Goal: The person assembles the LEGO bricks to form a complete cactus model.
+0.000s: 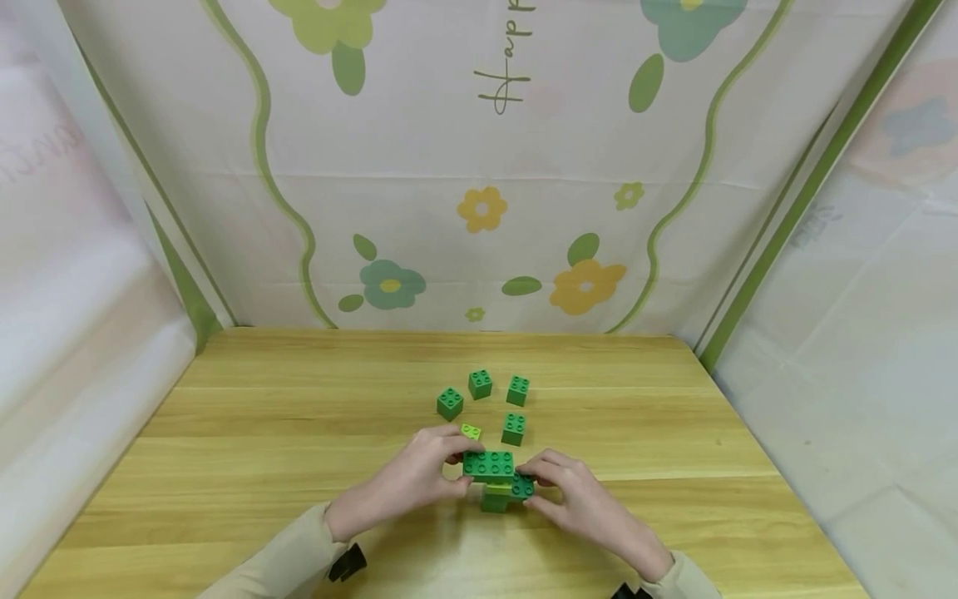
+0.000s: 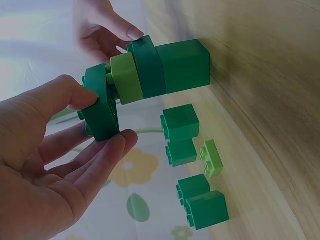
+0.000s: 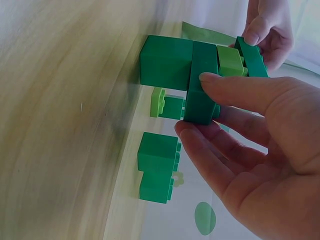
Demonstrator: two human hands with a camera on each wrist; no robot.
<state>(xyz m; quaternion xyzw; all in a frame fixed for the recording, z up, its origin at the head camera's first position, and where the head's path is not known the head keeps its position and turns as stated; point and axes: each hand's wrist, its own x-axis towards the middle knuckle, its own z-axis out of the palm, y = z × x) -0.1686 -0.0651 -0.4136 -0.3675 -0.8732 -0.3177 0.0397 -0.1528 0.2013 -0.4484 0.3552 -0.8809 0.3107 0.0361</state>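
My left hand [image 1: 419, 472] pinches a long green toy building brick [image 2: 101, 107] between thumb and fingers, studs facing up. It sits over a lime brick [image 2: 127, 77], whose studs show in a narrow gap beneath it in the left wrist view. Under the lime one lies another long green brick [image 3: 202, 95], jutting out to the right. Thumb and fingers of my right hand [image 1: 582, 495] grip that jutting end. At the bottom of the stack, a blocky green brick [image 2: 184, 67] stands on the table.
Beyond the stack, several small green bricks [image 1: 513, 428] stand on the wooden table [image 1: 299, 416]. A thin lime brick [image 1: 471, 432] lies just past my left fingertips. Flower-printed cloth [image 1: 419, 200] rises behind the table and along both sides.
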